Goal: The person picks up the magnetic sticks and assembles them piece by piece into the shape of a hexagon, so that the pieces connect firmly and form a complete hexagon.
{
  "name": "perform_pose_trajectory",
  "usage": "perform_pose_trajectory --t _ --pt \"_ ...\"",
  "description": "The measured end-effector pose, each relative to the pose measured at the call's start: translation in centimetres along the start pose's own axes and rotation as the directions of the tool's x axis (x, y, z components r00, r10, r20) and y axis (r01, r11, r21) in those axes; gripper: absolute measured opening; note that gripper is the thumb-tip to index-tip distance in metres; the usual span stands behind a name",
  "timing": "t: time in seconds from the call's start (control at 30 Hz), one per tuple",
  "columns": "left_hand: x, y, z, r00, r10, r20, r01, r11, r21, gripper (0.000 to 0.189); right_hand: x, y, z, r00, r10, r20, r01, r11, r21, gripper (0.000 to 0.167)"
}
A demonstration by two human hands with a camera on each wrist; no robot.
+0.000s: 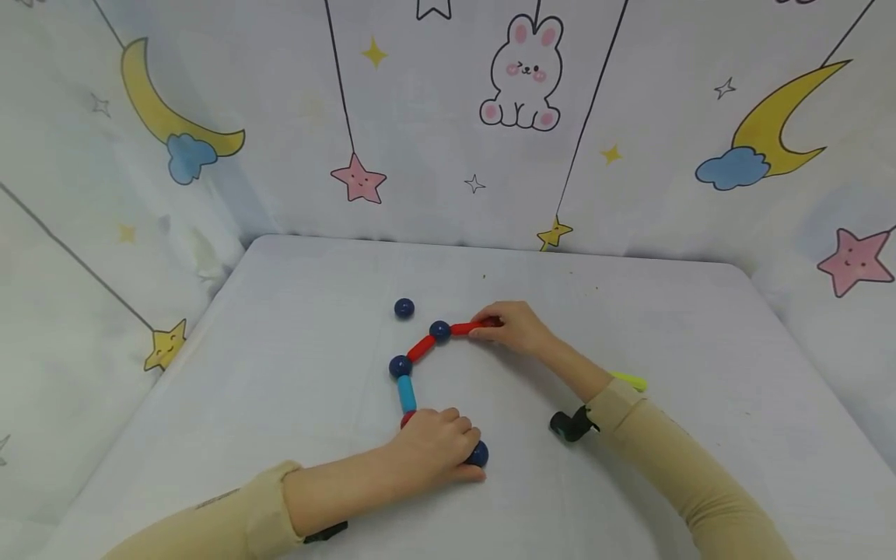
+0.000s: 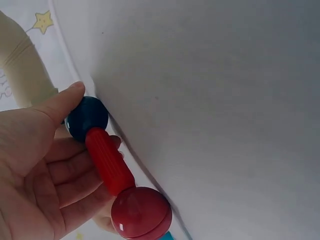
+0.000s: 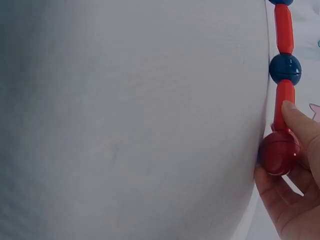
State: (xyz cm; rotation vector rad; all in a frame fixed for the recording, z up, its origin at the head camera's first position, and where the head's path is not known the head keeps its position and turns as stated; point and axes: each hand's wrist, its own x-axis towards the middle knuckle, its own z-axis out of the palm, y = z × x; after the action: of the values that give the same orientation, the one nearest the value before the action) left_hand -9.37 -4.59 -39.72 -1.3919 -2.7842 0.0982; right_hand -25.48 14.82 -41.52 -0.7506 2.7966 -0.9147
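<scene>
A curved chain of toy balls and rods lies on the white table, with a hand at each end. My left hand [image 1: 435, 443] holds the near end, its thumb against a dark blue ball [image 2: 87, 119] and its fingers behind a red rod [image 2: 111, 162]. From there a red ball [image 2: 141, 212] leads to a light blue rod [image 1: 407, 394]. Two more dark blue balls follow, joined by a red rod [image 1: 421, 349]. At the far end, my right hand [image 1: 514, 327] grips another red rod [image 3: 284, 95] and the red ball [image 3: 280, 152] on its tip.
A loose dark blue ball [image 1: 404, 309] sits beyond the chain. Partly behind the right forearm lies a yellow-green rod [image 1: 632, 382]. A black wrist device [image 1: 570, 425] juts out at the right cuff. The table [image 1: 315, 311] meets a patterned curtain [image 1: 434, 117] at the back.
</scene>
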Motion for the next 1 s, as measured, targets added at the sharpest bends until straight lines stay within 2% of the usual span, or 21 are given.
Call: perform_pose_trajectory --t 0.2,0.37,0.43,0.5,0.63,0.77,0.87,0.93,1.0 --pt "0.7 0.7 -0.5 0.997 -0.047 0.057 0.050 0.997 -0.062 0.045 0.1 -0.5 0.2 0.999 -0.043 -0.007 0.043 0.999 -0.016 0.024" --pt "1.5 0.8 -0.5 0.995 -0.064 0.073 0.072 0.990 -0.124 0.045 0.1 -0.7 0.3 0.998 -0.070 0.001 0.070 0.997 -0.040 0.025" --pt "1.8 0.4 -0.4 0.996 -0.062 0.062 0.072 0.980 -0.185 0.045 0.1 -0.7 0.3 0.997 -0.076 0.006 0.076 0.996 -0.049 0.026" --pt "2.1 -0.3 -0.5 0.997 -0.056 0.049 0.067 0.961 -0.269 0.045 0.2 -0.5 0.2 0.997 -0.075 0.014 0.075 0.996 -0.053 0.028" --pt "3.0 -3.0 -1.3 0.998 -0.057 0.014 0.057 0.889 -0.455 0.044 0.0 0.0 -0.1 0.998 -0.037 0.045 0.039 0.998 -0.039 0.035" --pt "4.4 -7.2 -2.5 0.997 -0.049 -0.064 0.006 0.834 -0.552 0.037 -0.3 0.6 -0.7 0.996 0.026 0.084 -0.028 0.999 0.021 0.042" --pt "5.6 -10.4 -2.6 0.990 -0.079 -0.114 0.001 0.824 -0.566 0.034 -0.6 0.8 -1.1 0.993 0.058 0.102 -0.066 0.995 0.074 0.044" --pt "6.5 -12.0 -2.3 0.989 -0.113 -0.097 0.037 0.818 -0.574 0.037 -0.8 0.8 -1.3 0.993 0.067 0.101 -0.077 0.992 0.097 0.045" --pt "7.4 -12.9 -1.8 0.988 -0.147 -0.052 0.091 0.815 -0.573 0.041 -0.9 0.7 -1.4 0.992 0.083 0.099 -0.094 0.989 0.112 0.045"
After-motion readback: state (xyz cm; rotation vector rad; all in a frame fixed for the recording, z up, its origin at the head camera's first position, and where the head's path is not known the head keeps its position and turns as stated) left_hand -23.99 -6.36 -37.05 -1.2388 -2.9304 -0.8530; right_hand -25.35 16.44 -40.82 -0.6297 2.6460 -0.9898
